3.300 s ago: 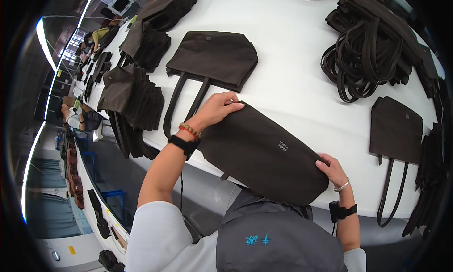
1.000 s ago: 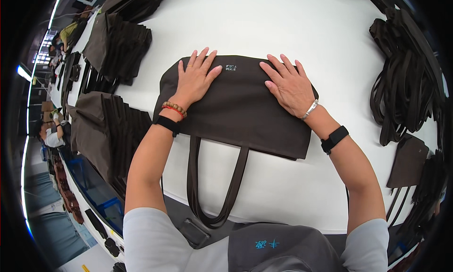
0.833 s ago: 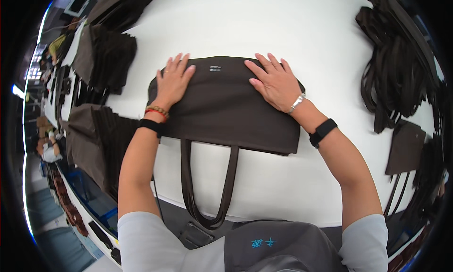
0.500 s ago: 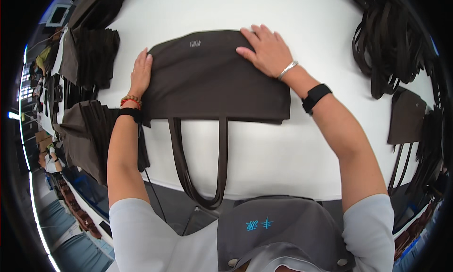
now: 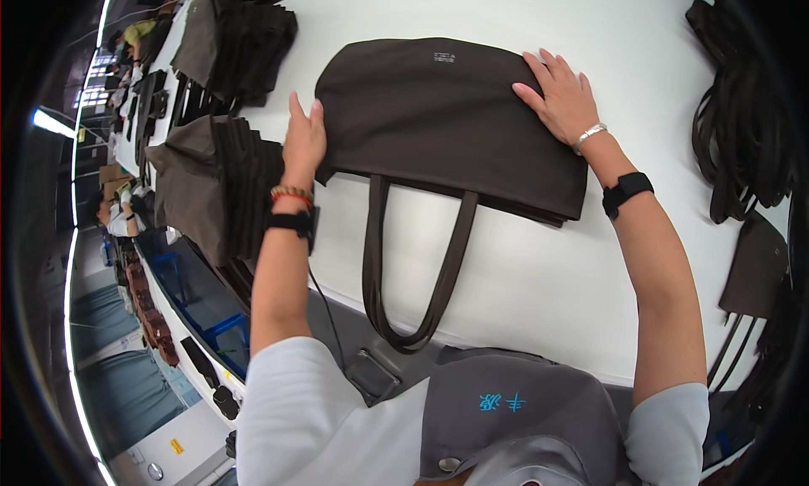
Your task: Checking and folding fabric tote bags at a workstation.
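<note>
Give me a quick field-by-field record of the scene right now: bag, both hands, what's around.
bag: dark brown tote bag lying flat on the white table
handles: two straps looped toward the person
left hand: left hand on the bag's left edge
right hand: right hand flat on the bag's right side
left of bag: stack of bags
right edge: bundle of straps

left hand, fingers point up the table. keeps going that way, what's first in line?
Likely bare white table. The left hand sits at the dark tote bag's left edge, and the stacked dark bags lie off to its left; depth is unclear.
</note>
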A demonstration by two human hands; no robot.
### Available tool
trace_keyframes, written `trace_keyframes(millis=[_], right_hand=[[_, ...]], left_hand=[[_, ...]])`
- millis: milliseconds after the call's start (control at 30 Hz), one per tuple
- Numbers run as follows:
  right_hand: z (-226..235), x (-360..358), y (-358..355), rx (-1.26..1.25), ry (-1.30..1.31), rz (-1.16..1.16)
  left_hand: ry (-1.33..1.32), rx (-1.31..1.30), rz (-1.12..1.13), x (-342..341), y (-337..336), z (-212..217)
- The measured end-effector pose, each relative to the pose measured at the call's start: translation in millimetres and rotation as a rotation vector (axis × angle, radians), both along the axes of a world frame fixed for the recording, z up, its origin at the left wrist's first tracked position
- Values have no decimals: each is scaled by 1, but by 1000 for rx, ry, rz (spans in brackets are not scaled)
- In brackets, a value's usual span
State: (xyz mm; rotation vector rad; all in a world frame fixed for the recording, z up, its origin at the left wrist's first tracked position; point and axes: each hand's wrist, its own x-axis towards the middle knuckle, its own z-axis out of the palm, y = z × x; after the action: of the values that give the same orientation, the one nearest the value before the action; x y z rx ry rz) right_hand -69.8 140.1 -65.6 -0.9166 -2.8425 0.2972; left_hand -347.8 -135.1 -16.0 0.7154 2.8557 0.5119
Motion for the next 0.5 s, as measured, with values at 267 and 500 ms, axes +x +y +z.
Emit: trace_keyframes(millis=[267, 500], right_hand=[[9, -14, -10, -70, -16, 12], [7, -10, -9, -62, 6, -5]], left_hand=[[62, 720, 166, 11, -44, -22], [337, 269, 42, 10, -36, -21]])
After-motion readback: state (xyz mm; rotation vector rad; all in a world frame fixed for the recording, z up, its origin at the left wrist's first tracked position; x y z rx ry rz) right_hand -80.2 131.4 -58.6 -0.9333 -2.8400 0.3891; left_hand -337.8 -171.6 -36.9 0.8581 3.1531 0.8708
